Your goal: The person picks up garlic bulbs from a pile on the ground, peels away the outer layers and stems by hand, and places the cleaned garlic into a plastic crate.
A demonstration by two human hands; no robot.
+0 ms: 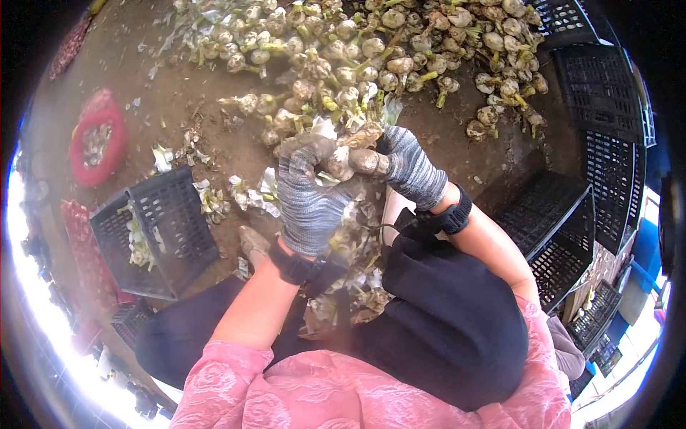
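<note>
Both of my hands wear grey striped knit gloves with soiled fingertips. Between them, in the middle of the head view, is a garlic bulb (338,164) with loose, dirt-stained outer skin. My left hand (309,196) has its fingers curled around the bulb from the left. From the right, my right hand (411,168) pinches the bulb with thumb and fingers, which partly hide it. Just beyond my hands lies a large pile of garlic bulbs (371,48) with short green and yellowish stems. Peeled skins (364,254) are scattered between my legs.
A black plastic crate (182,222) with some garlic stands at the left, near a pink-red mesh bag (118,136) with its mouth open. Several black crates (600,86) line the right side; another crate (547,222) lies tipped near my right forearm. Brown floor (236,154) carries skin scraps.
</note>
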